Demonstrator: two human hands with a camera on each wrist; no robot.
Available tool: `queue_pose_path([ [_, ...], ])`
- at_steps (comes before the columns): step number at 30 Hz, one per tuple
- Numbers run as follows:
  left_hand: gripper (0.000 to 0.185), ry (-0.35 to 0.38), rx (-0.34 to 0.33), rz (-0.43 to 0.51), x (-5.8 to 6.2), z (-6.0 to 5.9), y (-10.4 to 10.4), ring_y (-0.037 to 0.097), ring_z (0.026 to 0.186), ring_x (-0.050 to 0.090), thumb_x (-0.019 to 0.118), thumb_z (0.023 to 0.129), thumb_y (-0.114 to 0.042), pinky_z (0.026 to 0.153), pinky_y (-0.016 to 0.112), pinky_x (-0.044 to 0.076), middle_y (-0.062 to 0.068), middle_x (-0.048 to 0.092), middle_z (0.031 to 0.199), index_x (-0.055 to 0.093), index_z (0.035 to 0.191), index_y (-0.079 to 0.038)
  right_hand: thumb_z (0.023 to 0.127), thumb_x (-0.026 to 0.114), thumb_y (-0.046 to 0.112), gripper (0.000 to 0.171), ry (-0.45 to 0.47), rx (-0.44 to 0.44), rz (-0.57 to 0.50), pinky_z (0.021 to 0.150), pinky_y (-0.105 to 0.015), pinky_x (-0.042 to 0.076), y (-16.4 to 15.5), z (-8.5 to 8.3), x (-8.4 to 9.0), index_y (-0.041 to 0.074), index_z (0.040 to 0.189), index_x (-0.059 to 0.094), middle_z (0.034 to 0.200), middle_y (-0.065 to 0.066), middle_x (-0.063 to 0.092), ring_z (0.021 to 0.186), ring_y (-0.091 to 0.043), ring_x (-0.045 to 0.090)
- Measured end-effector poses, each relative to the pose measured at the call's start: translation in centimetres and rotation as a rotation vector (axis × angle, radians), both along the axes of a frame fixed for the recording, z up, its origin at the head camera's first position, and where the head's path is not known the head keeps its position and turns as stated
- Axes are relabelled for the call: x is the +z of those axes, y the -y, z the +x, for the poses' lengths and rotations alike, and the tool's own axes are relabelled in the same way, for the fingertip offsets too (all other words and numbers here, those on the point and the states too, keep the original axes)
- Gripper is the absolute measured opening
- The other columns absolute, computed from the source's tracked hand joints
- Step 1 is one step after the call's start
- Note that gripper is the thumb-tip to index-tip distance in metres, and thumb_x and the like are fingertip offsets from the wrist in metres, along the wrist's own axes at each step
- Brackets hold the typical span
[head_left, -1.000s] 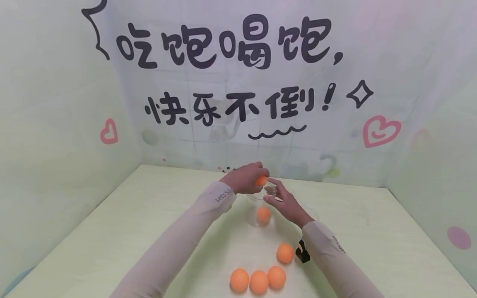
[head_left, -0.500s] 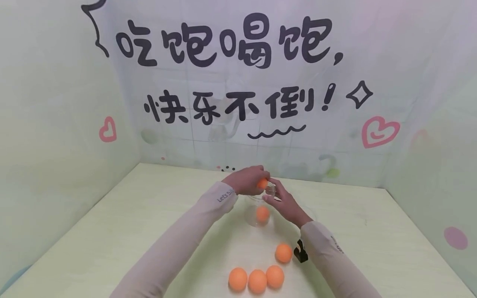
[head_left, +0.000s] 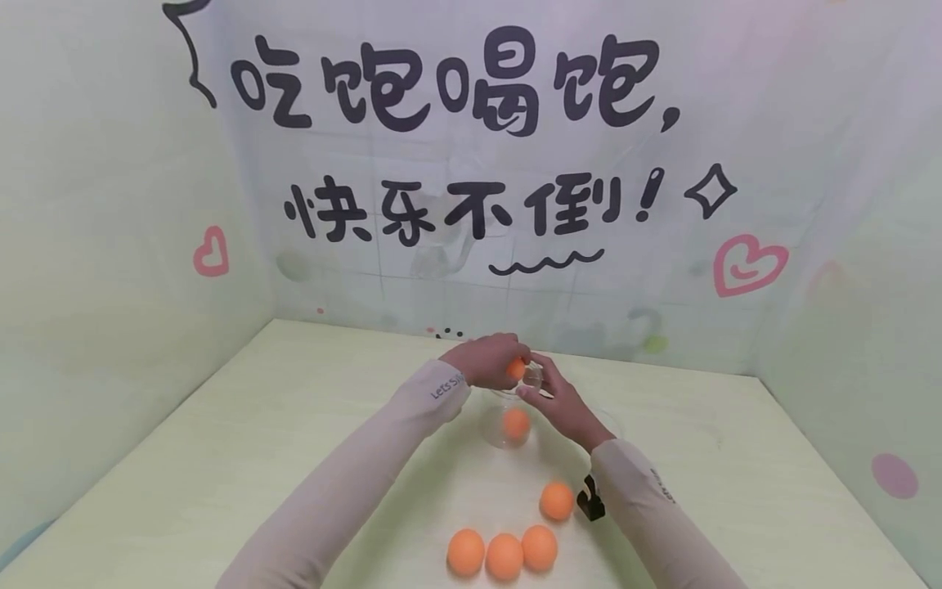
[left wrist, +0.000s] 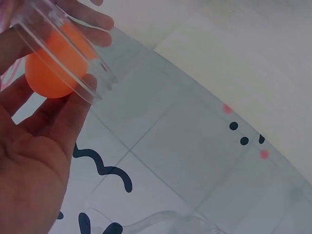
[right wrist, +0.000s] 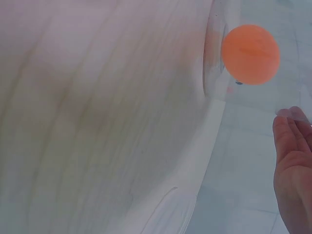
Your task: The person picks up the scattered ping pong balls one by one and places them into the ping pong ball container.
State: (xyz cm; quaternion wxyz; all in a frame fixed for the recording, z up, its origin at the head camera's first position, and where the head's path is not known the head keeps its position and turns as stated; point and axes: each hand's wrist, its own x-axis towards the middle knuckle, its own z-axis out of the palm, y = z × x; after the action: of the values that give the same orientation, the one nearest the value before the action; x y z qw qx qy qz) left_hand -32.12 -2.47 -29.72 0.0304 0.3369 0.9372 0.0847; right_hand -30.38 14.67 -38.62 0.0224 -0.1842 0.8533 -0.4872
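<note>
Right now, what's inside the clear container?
An orange ball shows low inside the clear container. In the head view, the left hand partly covers its top, hiding anything behind.

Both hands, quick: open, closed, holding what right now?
Left hand: closed, holding an orange ball.
Right hand: closed, gripping the clear jar near its mouth.

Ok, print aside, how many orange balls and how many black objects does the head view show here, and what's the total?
Orange balls: 6 (front row of three, lone ball, lower ball in the clear container, upper ball in the left hand)
Black objects: 1 (small piece beside the right sleeve)
Total: 7
</note>
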Motion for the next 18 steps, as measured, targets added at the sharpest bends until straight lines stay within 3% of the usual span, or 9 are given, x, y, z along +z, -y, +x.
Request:
queue_pose_path([
  [12, 0.031, 0.018, 0.023, -0.001, -0.1, 0.0, -0.1, 0.015, 0.087, 0.055, 0.067, 0.086, -0.015, 0.078, 0.037, 0.048, 0.002, 0.060, 0.104, 0.067, 0.117, -0.016, 0.097, 0.053, 0.027, 0.062, 0.021, 0.021, 0.001, 0.104, -0.056, 0.037, 0.3, 1.0, 1.2, 0.016, 0.149, 0.022, 0.150, -0.019, 0.035, 0.135, -0.040, 0.038],
  [18, 0.041, 0.012, -0.020, -0.018, -0.3, -0.3, -0.2, 0.015, 0.091, 0.055, 0.069, 0.085, -0.012, 0.081, 0.030, 0.049, 0.004, 0.059, 0.109, 0.062, 0.125, -0.015, 0.096, 0.054, 0.032, 0.059, -0.002, 0.034, -0.021, 0.103, -0.055, 0.038, -0.1, 0.2, 0.0, 0.021, 0.147, 0.025, 0.147, -0.017, 0.041, 0.135, -0.037, 0.040],
])
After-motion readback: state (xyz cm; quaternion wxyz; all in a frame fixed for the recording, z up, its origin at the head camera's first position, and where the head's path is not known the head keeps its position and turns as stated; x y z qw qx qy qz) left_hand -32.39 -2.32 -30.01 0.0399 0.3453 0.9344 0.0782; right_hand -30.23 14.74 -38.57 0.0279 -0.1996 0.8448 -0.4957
